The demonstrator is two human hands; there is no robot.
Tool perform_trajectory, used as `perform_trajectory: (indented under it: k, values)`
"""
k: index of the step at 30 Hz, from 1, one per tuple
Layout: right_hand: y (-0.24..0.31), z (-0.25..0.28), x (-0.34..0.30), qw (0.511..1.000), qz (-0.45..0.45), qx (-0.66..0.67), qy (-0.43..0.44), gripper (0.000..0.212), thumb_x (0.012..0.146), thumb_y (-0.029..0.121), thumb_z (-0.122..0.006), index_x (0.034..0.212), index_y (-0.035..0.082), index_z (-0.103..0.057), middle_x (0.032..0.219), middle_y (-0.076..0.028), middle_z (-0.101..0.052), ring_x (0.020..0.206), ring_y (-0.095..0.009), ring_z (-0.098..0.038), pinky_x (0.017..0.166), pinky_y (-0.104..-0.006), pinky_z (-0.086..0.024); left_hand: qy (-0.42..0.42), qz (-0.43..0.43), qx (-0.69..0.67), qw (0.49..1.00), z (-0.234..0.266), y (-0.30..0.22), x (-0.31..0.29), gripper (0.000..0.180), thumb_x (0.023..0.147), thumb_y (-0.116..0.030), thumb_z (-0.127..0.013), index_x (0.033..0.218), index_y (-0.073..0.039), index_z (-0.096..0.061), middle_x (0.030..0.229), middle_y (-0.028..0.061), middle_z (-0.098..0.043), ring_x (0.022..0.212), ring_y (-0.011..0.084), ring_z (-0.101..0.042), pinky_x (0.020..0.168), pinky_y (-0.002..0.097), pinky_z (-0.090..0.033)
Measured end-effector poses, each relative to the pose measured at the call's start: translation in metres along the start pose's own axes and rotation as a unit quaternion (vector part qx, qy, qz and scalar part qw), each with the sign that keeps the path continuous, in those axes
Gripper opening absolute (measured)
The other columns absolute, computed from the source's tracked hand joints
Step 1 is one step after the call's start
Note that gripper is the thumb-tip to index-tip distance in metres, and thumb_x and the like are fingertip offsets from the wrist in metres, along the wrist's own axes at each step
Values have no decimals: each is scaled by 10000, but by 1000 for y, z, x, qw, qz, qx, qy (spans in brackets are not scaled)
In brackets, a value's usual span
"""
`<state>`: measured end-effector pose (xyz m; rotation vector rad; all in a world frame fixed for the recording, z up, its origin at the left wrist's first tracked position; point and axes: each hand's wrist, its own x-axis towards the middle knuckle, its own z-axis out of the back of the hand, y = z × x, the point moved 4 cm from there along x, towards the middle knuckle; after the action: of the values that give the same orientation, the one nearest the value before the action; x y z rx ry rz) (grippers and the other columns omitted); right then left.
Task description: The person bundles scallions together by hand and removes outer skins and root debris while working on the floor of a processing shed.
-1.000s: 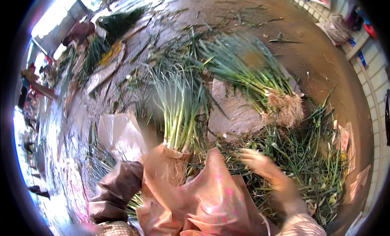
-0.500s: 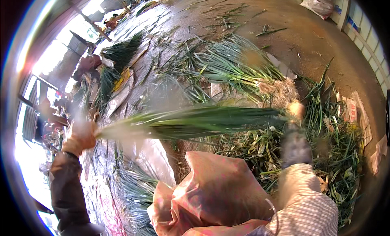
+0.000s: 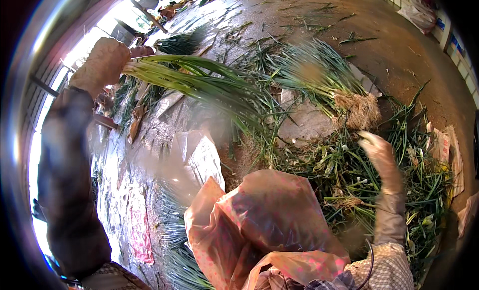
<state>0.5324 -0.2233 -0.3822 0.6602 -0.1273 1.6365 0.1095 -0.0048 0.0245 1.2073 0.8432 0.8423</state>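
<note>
The gloved left hand (image 3: pixel 102 64) closes its fingers around the root end of a bunch of green onions (image 3: pixel 199 83), lifted out to the left, while the right hand (image 3: pixel 380 153) hovers with loose, open fingers over the trimmings pile (image 3: pixel 349 185). To do this well, I think the grip should stay firm near the roots so no stalk slips out. A pale plastic bag (image 3: pixel 199 158) lies flat on the ground below the bunch, and flat whitish wrappers (image 3: pixel 444 155) sit at the right edge.

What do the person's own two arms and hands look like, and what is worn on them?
The left hand wears a tan work glove, and its arm has a dark brownish sleeve. The right hand wears a pale, soiled glove running down the forearm, ending at a light checked sleeve with a thin dark cord beside it.
</note>
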Motion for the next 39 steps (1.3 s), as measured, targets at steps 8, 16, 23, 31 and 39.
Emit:
perform_trajectory:
  k: [8,16,23,31,39]
  values:
    - [198,-53,145,976,78,106,-171,460,664,336,-787,1031,94,-650,604,-62,-592,567,-217,-596,492,-333,-425,-127,12,-11,992,45,31,-47,32,718,-109,-670,697,-115,-692,658,96,-639,659,249,-643,634,365,-504]
    - [140,-135,52,969,141,193,63,79,833,167,-606,797,125,-662,712,-17,-628,567,-162,-583,496,-323,-485,-106,10,-29,994,20,71,-87,204,770,-45,-654,968,-92,-646,740,80,-632,689,224,-641,673,366,-507]
    - [107,66,125,909,122,368,154,309,870,266,-582,1143,130,-629,1078,-73,-653,890,-194,-659,743,-315,-534,-217,-12,98,971,18,85,-106,537,739,-86,-697,1242,-90,-510,1142,112,-558,978,247,-578,819,386,-475]
    - [223,122,154,828,339,381,-233,193,766,196,-676,949,256,-695,1013,51,-651,773,-124,-610,624,-281,-494,-267,-110,90,953,1,93,-93,532,805,-67,-622,1308,-172,-484,1410,24,-407,1300,202,-359,1069,374,-289]
    - [205,19,61,949,205,233,-45,317,719,392,-730,926,153,-723,807,7,-659,652,-172,-574,564,-328,-431,-221,-76,85,969,4,72,-92,478,821,-132,-625,1282,-161,-504,1399,19,-406,1290,181,-354,1058,365,-304]
